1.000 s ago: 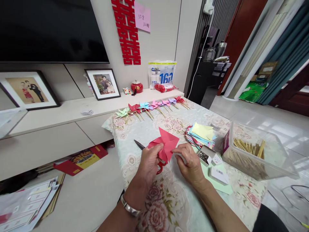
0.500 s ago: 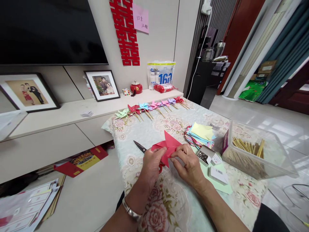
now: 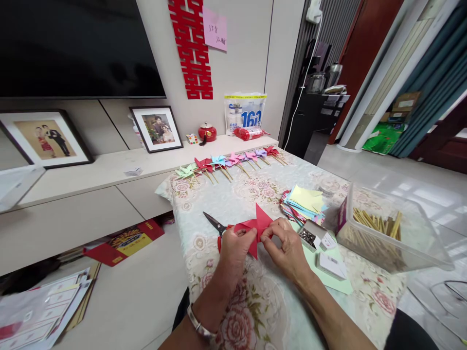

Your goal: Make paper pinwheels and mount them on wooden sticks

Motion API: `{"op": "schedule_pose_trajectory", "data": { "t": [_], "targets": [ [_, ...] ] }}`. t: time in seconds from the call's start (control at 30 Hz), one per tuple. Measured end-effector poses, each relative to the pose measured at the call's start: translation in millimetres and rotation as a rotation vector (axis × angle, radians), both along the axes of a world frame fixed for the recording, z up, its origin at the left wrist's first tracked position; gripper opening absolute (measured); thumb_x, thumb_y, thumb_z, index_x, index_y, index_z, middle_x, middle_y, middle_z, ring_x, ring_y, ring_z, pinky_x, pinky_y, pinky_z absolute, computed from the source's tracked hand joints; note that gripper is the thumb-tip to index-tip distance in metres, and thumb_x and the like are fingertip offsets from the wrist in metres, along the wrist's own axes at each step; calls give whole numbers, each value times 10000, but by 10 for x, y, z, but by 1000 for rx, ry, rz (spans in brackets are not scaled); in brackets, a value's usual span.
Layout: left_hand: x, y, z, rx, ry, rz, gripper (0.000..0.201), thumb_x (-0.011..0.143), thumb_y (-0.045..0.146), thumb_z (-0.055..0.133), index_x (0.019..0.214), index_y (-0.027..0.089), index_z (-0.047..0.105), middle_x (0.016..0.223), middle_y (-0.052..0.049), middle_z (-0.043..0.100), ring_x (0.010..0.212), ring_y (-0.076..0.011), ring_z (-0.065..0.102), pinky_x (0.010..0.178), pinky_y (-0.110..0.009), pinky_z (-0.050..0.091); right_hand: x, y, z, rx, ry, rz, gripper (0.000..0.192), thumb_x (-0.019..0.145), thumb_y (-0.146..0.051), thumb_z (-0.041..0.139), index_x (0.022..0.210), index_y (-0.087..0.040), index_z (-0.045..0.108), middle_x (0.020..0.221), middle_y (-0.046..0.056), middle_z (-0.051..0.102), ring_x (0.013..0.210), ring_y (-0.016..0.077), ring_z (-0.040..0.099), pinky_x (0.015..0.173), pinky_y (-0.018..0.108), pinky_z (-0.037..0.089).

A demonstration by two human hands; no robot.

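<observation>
A red paper pinwheel, its corners folded toward the middle, is held up over the table between both hands. My left hand pinches its folded centre from the left. On the right side, my right hand has thumb and fingertips pressed together at the paper near its middle; whether a small pin is between them cannot be made out. Scissors with red handles lie open-tipped to the left, partly hidden behind my left hand. Right of my right hand stands a small box of metal pins.
Finished pinwheels on sticks line the table's far edge. Stacked coloured paper squares lie behind the pin box. A white box rests on green paper. The clear plastic bin at right holds wooden sticks.
The red paper has tilted and shifted slightly right and down with both hands. My right fingers have drawn closer together at its centre. More of the scissors' handle shows.
</observation>
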State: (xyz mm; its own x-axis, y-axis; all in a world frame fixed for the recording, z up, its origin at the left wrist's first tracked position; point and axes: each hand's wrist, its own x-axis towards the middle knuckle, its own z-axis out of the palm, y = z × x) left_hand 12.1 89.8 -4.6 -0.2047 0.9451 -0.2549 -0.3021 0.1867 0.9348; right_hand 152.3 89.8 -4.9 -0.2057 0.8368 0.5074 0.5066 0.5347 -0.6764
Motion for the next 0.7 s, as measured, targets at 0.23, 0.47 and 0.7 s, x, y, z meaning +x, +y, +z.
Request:
{"op": "schedule_pose_trajectory", "data": {
  "t": [0.23, 0.47, 0.7],
  "targets": [
    [26, -2, -42, 24, -36, 1, 155, 572, 280, 765, 640, 152, 709, 578, -4, 677, 518, -132, 571, 540, -237, 451, 8, 18, -24, -66, 19, -16, 168, 853, -157, 552, 711, -220, 616, 789, 45, 615, 829, 232, 561, 758, 371, 441],
    [34, -6, -49, 25, -35, 7, 148, 556, 261, 774, 611, 145, 701, 557, 0, 662, 508, -125, 550, 517, -229, 424, 24, 34, -49, -73, -7, -43, 168, 839, -152, 557, 697, -226, 607, 769, 38, 605, 810, 227, 568, 742, 354, 450],
    [39, 11, -52, 29, -21, -10, 120, 565, 230, 768, 618, 136, 715, 612, -21, 695, 565, -136, 578, 551, -232, 447, 24, 40, -61, -86, -8, -44, 163, 836, -159, 552, 691, -220, 591, 764, 39, 599, 800, 224, 561, 740, 360, 435]
  ]
}}
